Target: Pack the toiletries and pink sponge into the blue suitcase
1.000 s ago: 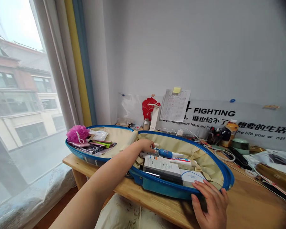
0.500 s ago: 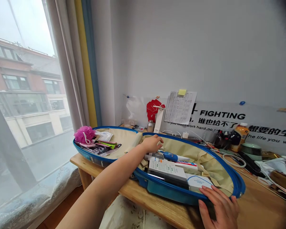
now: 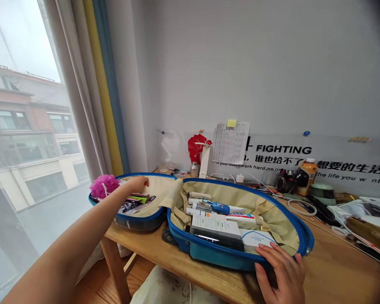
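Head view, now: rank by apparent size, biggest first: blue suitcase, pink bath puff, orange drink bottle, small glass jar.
1. Blue hard-shell suitcase
2. Pink bath puff and orange drink bottle: they look about alike, so I can't rank them
3. Small glass jar

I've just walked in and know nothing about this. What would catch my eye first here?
The open blue hard-shell suitcase on the wooden table dominates, with the right hand on its near rim. In its left half, a bright pink bath puff sits beside the left hand. Behind, a red fist-shaped cutout stands out near a "FIGHTING" wall sign.
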The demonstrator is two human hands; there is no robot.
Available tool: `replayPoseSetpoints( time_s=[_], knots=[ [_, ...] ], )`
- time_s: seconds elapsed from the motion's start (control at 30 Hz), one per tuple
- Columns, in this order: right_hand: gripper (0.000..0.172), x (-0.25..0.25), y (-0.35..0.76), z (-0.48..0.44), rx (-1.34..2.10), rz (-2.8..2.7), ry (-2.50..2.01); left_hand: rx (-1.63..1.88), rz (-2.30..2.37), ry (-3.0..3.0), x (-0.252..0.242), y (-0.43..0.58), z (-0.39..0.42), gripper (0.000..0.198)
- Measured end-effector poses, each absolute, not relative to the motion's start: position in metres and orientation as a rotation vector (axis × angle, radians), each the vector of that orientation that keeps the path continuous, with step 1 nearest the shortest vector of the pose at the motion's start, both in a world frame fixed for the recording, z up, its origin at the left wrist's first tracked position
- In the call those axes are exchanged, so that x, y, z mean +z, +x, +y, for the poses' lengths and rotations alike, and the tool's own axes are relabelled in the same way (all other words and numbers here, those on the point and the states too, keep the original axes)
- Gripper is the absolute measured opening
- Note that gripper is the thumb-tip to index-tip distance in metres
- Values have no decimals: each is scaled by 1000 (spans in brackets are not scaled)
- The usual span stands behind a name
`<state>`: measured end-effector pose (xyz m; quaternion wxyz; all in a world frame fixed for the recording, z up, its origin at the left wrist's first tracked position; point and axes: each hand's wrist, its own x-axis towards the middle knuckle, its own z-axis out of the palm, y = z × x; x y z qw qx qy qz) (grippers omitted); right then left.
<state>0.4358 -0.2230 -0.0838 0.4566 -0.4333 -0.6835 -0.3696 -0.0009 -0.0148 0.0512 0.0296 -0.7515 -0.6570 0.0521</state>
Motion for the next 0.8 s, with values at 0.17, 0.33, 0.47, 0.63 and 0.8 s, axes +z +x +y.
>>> replayPoseSetpoints(
  time_s=[0.17,0.33,0.47,0.63,0.8],
  knots=[
    [20,-81,433,-225,-912,-1680,-1075,523,-2024,-2287,36,-53,-27,28],
    [21,-84,434,-223,-912,-1679,-1084,538,-1959,-2290,24,-65,-32,29],
    [20,-84,435,-223,-913,-1664,-1083,448,-1909,-2296,21,-67,-33,29],
    [21,-83,435,-225,-885,-1673,-1105,283,-1899,-2268,27,-67,-38,26],
    [20,-84,435,-222,-894,-1670,-1090,54,-1906,-2159,46,-45,-42,35]
  ],
)
